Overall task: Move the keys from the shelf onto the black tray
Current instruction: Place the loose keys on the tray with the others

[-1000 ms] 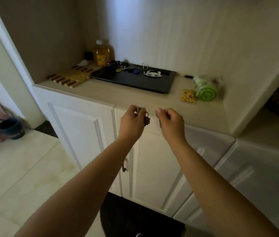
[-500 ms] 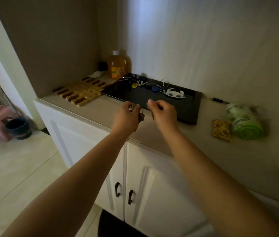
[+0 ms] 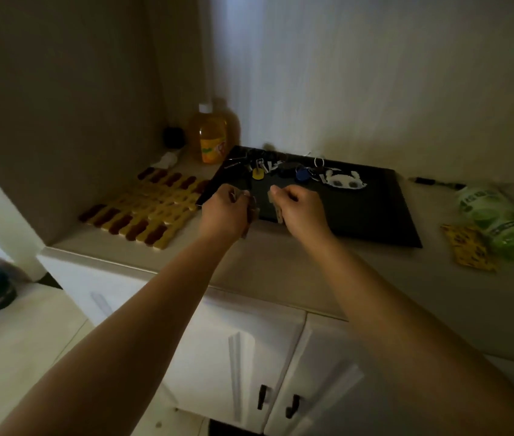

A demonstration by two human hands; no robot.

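Note:
The black tray (image 3: 372,209) lies on the beige counter against the back wall. Several key bunches (image 3: 284,169) with a yellow tag, a blue fob and a white charm lie along its far edge. My left hand (image 3: 225,212) hovers over the tray's near left corner, shut on a bunch of keys (image 3: 251,212) that hangs beneath the fingers. Beside it, my right hand (image 3: 301,209) is above the tray's front edge, pinching a single key (image 3: 276,207) that points down.
A wooden slatted trivet (image 3: 145,212) lies left of the tray, with an orange bottle (image 3: 213,136) behind it. At the right lie a green plastic roll (image 3: 498,220) and a yellow packet (image 3: 470,248). White cabinet doors (image 3: 249,366) are below the counter (image 3: 281,269).
Both hands have moved forward from in front of the cabinet to above the tray's near edge, still holding their keys. The camera has come closer to the counter.

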